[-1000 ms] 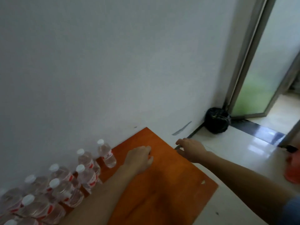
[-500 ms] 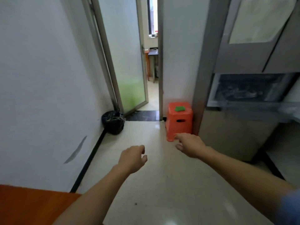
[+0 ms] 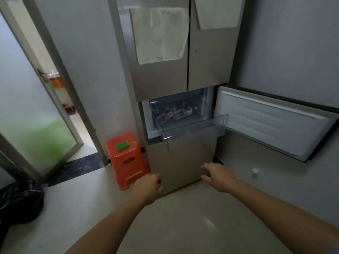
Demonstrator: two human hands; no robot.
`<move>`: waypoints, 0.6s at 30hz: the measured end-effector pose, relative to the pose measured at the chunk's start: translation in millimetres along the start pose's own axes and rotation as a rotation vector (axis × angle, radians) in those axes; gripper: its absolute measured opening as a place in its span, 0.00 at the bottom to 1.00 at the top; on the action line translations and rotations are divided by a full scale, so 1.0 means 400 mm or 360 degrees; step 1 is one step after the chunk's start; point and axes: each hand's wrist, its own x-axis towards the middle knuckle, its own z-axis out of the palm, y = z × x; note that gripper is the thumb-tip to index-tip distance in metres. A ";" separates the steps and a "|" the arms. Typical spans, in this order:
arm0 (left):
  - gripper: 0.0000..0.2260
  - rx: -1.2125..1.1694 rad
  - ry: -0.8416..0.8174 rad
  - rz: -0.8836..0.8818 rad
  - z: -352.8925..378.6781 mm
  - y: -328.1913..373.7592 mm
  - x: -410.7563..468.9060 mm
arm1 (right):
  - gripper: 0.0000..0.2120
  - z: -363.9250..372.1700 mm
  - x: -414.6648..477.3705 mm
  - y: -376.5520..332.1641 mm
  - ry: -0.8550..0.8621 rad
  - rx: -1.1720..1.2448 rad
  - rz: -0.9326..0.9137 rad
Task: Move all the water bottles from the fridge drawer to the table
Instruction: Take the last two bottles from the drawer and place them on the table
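Note:
The fridge (image 3: pixel 179 76) stands ahead with a clear plastic drawer (image 3: pixel 194 129) pulled out at mid height. Clear water bottles with red labels (image 3: pixel 180 112) lie on their sides inside the drawer. The small fridge door (image 3: pixel 271 125) hangs swung out to the right. My left hand (image 3: pixel 148 187) hovers below the drawer with fingers loosely curled and holds nothing. My right hand (image 3: pixel 218 176) reaches forward, fingers apart, also holding nothing. Both hands are well short of the drawer. The table is out of view.
An orange plastic stool (image 3: pixel 126 158) with a green item on top stands left of the fridge. A black rubbish bag (image 3: pixel 20 200) sits on the floor at far left. A frosted glass door (image 3: pixel 31 116) stands ajar on the left.
My view has swung right from the orange table and its bottles, past the doorway, to the fridge. Both hands stayed empty and now point toward the drawer.

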 end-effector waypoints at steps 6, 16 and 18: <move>0.11 -0.0037 -0.0021 0.0179 -0.039 0.028 0.355 | 0.21 -0.092 0.233 0.157 0.0067 0.0117 0.0264; 0.09 -0.0160 0.0143 0.0279 -0.073 0.046 0.763 | 0.13 -0.183 0.540 0.298 0.0318 0.0192 0.0261; 0.09 -0.0155 0.0146 0.0219 -0.053 0.037 0.816 | 0.13 -0.195 0.622 0.314 0.0348 0.0198 0.0171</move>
